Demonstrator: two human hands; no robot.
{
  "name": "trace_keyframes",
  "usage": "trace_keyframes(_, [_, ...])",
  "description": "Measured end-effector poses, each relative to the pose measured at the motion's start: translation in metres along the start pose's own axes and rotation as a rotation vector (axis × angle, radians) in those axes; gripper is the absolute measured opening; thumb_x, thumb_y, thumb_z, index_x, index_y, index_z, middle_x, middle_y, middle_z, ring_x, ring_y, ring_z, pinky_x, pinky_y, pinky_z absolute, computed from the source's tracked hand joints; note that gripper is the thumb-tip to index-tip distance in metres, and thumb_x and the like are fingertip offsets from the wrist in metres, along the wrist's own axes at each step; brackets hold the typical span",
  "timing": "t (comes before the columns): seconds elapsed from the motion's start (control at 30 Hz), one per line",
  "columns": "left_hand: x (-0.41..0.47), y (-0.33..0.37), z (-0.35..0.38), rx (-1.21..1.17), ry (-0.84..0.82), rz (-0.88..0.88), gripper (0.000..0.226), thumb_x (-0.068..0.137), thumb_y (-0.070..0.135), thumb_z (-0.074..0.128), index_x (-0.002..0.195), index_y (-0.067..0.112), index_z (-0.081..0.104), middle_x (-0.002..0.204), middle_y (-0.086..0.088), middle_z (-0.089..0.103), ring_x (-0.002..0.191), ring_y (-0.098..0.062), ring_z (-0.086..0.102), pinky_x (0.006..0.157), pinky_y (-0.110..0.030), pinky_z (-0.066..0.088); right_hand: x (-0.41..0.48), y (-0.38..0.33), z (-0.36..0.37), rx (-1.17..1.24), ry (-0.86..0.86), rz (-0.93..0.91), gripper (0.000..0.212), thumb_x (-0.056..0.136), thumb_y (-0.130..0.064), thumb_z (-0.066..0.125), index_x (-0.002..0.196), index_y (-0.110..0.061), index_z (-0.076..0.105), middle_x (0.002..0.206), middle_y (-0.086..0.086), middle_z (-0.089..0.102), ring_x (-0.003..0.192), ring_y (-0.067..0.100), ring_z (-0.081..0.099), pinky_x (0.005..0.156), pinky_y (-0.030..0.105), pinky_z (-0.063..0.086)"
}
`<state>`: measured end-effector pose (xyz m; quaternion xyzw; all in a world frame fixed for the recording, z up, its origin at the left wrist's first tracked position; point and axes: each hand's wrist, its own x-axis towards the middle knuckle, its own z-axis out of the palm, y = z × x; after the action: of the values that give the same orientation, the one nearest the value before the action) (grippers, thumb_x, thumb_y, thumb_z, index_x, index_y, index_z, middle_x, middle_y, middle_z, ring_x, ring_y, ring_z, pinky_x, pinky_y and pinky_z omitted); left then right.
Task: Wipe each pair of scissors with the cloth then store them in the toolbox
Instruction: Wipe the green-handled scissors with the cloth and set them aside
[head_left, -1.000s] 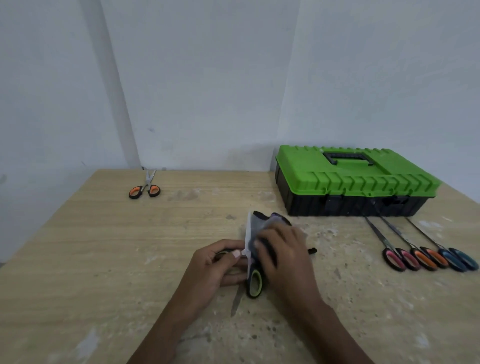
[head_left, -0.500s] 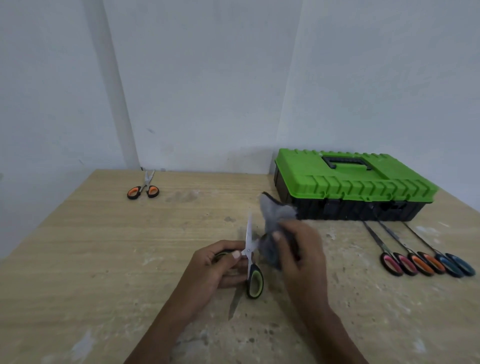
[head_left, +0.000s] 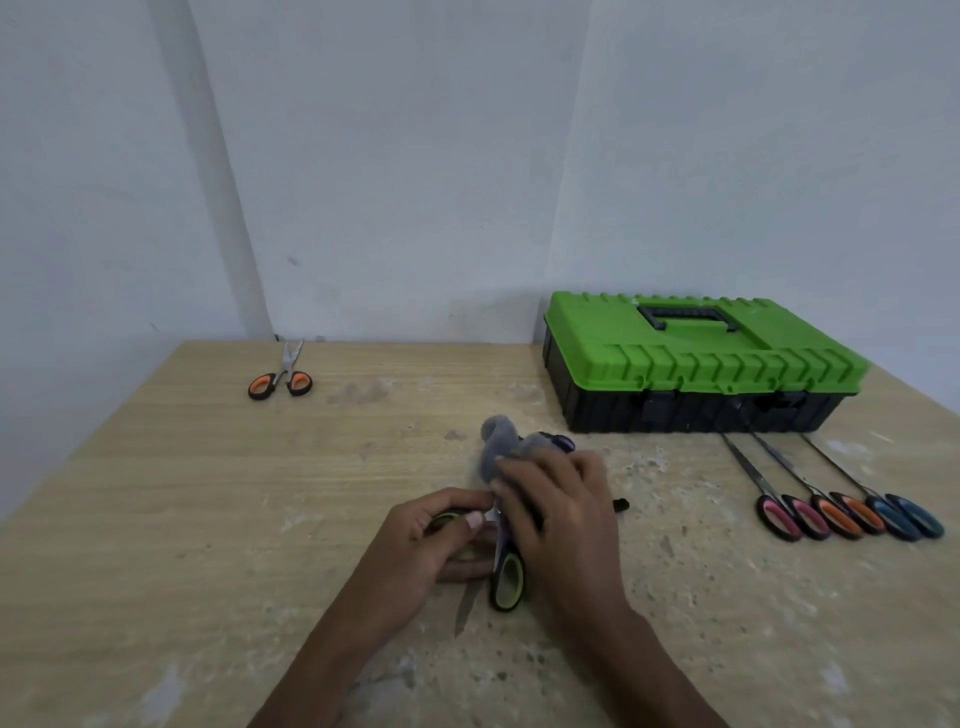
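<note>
Gripping the yellow-handled scissors (head_left: 508, 579) by one handle loop with the left hand (head_left: 441, 540), low over the surface (head_left: 208, 519); pressing the soft grey cloth (head_left: 501, 447), bunched in the right hand (head_left: 566, 514), onto the blade. Probably stiff, light, sharp-edged: safest held by the loops.

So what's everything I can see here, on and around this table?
Toolbox: one, green lid, black base, closed, far right.
Held scissors: one pair, black and yellow-green handles, centre.
Cloth: one, grey, centre, against the held scissors.
Lone scissors: one pair, orange handles, far left by wall.
Scissors in a row: three, pink pair, orange pair, blue pair, in front of the toolbox.
Table: one, light wood.
Left hand: grips the held scissors.
Right hand: grips the cloth.
</note>
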<state>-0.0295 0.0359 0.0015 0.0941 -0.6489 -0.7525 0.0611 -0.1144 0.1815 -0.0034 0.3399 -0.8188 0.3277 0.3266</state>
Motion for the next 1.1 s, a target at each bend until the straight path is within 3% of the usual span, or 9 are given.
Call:
trace_keyframes(0.07, [-0.001, 0.000, -0.001, 0.000, -0.002, -0.007, 0.022, 0.101, 0.005, 0.057, 0.109, 0.010, 0.076, 0.101, -0.014, 0.078, 0.098, -0.028, 0.076, 0.079, -0.035, 0.063, -0.001, 0.000, -0.001, 0.000, -0.036, -0.050, 0.018, 0.096, -0.031, 0.063, 0.105, -0.023, 0.076, 0.106, -0.008, 0.068, 0.093, 0.017, 0.049, 0.081, 0.030, 0.044])
trace_keyframes(0.23, [-0.001, -0.002, 0.003, 0.056, -0.057, -0.033, 0.021, 0.102, 0.007, 0.057, 0.115, 0.009, 0.074, 0.106, -0.014, 0.078, 0.103, -0.025, 0.075, 0.084, -0.039, 0.063, 0.019, 0.025, 0.009, 0.074, -0.046, 0.231, 0.013, 0.095, -0.029, 0.066, 0.105, -0.027, 0.073, 0.099, -0.011, 0.068, 0.090, 0.018, 0.054, 0.075, 0.034, 0.047])
trace_keyframes(0.37, [0.001, -0.002, 0.002, 0.018, -0.013, -0.039, 0.021, 0.101, 0.004, 0.057, 0.111, 0.009, 0.075, 0.101, -0.014, 0.079, 0.101, -0.025, 0.076, 0.079, -0.034, 0.063, 0.019, 0.037, 0.000, 0.244, 0.105, 0.426, 0.017, 0.099, -0.021, 0.061, 0.113, -0.021, 0.070, 0.103, -0.009, 0.068, 0.095, 0.013, 0.062, 0.080, 0.038, 0.053])
trace_keyframes(0.43, [0.003, -0.001, 0.003, 0.001, -0.004, -0.035, 0.022, 0.101, 0.004, 0.056, 0.110, 0.010, 0.075, 0.101, -0.013, 0.079, 0.101, -0.024, 0.076, 0.078, -0.033, 0.063, 0.014, 0.030, -0.012, 0.264, 0.143, 0.368, 0.016, 0.098, -0.017, 0.063, 0.112, -0.019, 0.070, 0.105, -0.012, 0.066, 0.100, 0.010, 0.059, 0.087, 0.033, 0.050])
trace_keyframes(0.5, [0.003, 0.000, 0.003, -0.011, -0.003, -0.032, 0.023, 0.101, 0.004, 0.057, 0.109, 0.011, 0.076, 0.099, -0.011, 0.079, 0.099, -0.024, 0.076, 0.078, -0.033, 0.063, 0.006, 0.011, -0.017, 0.246, 0.058, 0.224, 0.014, 0.096, -0.018, 0.066, 0.109, -0.021, 0.071, 0.105, -0.015, 0.062, 0.101, 0.007, 0.053, 0.088, 0.024, 0.042])
trace_keyframes(0.6, [0.000, 0.000, 0.001, 0.007, -0.027, -0.017, 0.023, 0.101, 0.005, 0.057, 0.113, 0.011, 0.075, 0.103, -0.011, 0.079, 0.100, -0.025, 0.076, 0.081, -0.035, 0.063, 0.001, 0.000, -0.002, 0.119, -0.084, 0.041, 0.015, 0.096, -0.026, 0.066, 0.107, -0.022, 0.074, 0.105, -0.009, 0.063, 0.100, 0.011, 0.051, 0.086, 0.026, 0.041])
trace_keyframes(0.77, [-0.002, 0.000, 0.004, 0.081, -0.052, -0.032, 0.022, 0.102, 0.007, 0.057, 0.116, 0.010, 0.073, 0.106, -0.010, 0.078, 0.103, -0.021, 0.075, 0.083, -0.037, 0.063, 0.016, 0.027, 0.012, 0.118, -0.065, 0.295, 0.018, 0.098, -0.030, 0.062, 0.110, -0.024, 0.074, 0.098, -0.009, 0.066, 0.092, 0.016, 0.055, 0.078, 0.037, 0.049])
trace_keyframes(0.93, [0.001, -0.002, 0.001, 0.050, -0.061, -0.044, 0.022, 0.101, 0.005, 0.057, 0.114, 0.011, 0.075, 0.107, -0.013, 0.078, 0.106, -0.024, 0.074, 0.087, -0.041, 0.062, 0.019, 0.042, -0.002, 0.320, 0.128, 0.542, 0.018, 0.101, -0.023, 0.057, 0.113, -0.021, 0.070, 0.103, -0.008, 0.071, 0.092, 0.008, 0.065, 0.076, 0.030, 0.055])
trace_keyframes(1.1, [0.002, 0.000, -0.002, -0.036, -0.054, -0.056, 0.024, 0.101, 0.005, 0.057, 0.119, 0.010, 0.071, 0.110, -0.014, 0.078, 0.108, -0.027, 0.074, 0.087, -0.039, 0.062, 0.021, 0.032, -0.023, 0.506, 0.308, 0.606, 0.016, 0.102, -0.024, 0.056, 0.111, -0.020, 0.068, 0.095, -0.007, 0.071, 0.083, 0.004, 0.065, 0.065, 0.015, 0.050])
